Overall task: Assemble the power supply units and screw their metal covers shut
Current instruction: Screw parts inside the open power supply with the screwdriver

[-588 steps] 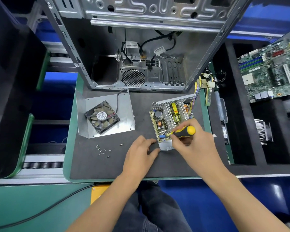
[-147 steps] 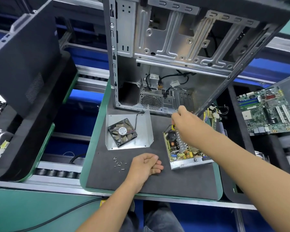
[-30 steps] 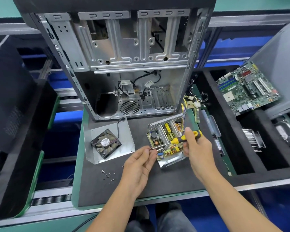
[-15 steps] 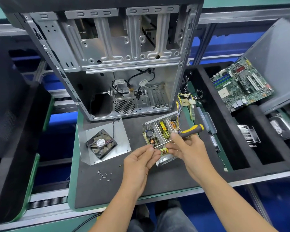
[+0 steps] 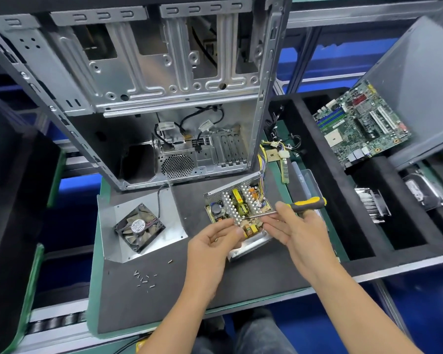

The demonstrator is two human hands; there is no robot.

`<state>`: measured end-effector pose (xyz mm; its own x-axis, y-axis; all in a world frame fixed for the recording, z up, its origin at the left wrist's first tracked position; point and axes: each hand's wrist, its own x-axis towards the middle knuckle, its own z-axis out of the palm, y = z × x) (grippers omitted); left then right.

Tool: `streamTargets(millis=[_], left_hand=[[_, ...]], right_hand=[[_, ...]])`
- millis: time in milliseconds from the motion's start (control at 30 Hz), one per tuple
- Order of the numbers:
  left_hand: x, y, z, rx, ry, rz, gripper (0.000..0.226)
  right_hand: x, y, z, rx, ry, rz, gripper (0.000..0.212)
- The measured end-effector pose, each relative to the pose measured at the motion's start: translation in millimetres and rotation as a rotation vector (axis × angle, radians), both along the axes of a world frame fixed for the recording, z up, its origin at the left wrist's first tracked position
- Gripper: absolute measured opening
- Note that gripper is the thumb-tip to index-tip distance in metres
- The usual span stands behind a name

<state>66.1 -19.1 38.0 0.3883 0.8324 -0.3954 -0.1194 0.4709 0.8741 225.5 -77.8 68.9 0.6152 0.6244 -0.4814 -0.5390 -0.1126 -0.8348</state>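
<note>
An open power supply unit (image 5: 237,208) lies on the dark mat, its circuit board and heat sinks bare. My right hand (image 5: 296,232) holds a yellow-and-black screwdriver (image 5: 306,203) nearly level, shaft pointing left above the board. My left hand (image 5: 212,245) hovers at the unit's front left, fingertips pinched at the shaft's tip, likely on a small screw that I cannot make out. The metal cover with its black fan (image 5: 138,227) lies to the left. Several loose screws (image 5: 145,278) are scattered on the mat in front of it.
An empty metal computer case (image 5: 149,98) stands behind the unit, its wires hanging inside. Black foam trays on the right hold a motherboard (image 5: 361,126), a heat sink (image 5: 371,204) and a RAM stick (image 5: 284,168). A black panel leans at the left.
The unit and hands sit in much the same place. My left fingertips have closed in on the screwdriver tip, and my right hand has slid along the shaft toward them.
</note>
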Motion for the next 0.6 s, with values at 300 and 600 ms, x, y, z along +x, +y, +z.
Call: streamTargets(millis=[300,600], left_hand=[[-3.0,6.6,-25.4,0.765,0.534,-0.471,0.012],[-33.0,36.0,-21.1,0.865,0.579,-0.564,0.017]], right_hand=[[71.4,-8.2,-20.5,-0.117,-0.353,-0.150,0.025],[70.2,-14.1,-35.9,-0.298,-0.651,0.082,0.019]])
